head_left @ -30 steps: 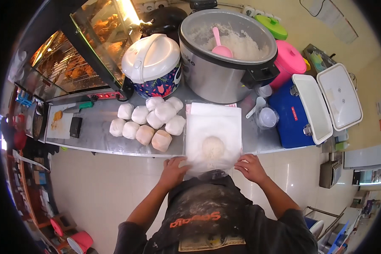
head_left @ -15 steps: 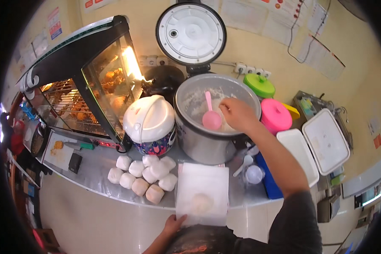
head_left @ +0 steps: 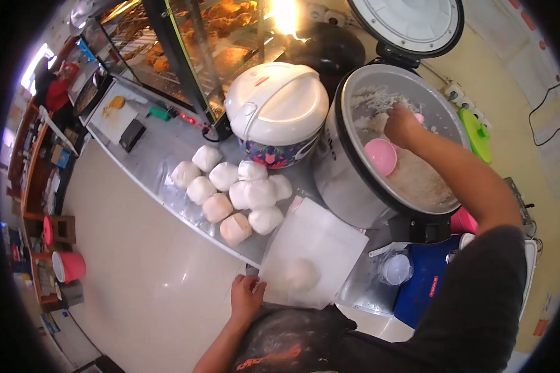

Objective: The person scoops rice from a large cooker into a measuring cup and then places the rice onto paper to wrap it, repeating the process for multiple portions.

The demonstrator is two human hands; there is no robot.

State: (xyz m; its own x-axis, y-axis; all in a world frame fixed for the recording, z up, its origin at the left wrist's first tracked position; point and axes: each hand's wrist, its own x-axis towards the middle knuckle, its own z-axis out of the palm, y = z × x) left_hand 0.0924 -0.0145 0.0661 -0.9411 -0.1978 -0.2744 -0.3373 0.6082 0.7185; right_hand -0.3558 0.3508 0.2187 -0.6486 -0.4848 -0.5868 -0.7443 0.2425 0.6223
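Pink plastic curves up from the large open rice cooker (head_left: 345, 180): a scoop (head_left: 381, 160), its handle gripped by the person's right hand (head_left: 406, 127). The left hand (head_left: 247, 296) pinches the white wrapping paper (head_left: 330, 239) at its left edge. The paper's rice mound (head_left: 303, 275) lies near white-wrapped bundles (head_left: 239, 189) on the metal worktop (head_left: 152, 158).

Open from above into the cooker (head_left: 348, 180), save for the right hand (head_left: 406, 126) and scoop (head_left: 380, 158); walled behind by the lid (head_left: 414, 25). Blocked left of the paper (head_left: 320, 236) by packets (head_left: 250, 194), passable farther left along bare counter (head_left: 155, 147), hemmed right by cup (head_left: 396, 269) and cooler (head_left: 419, 295).
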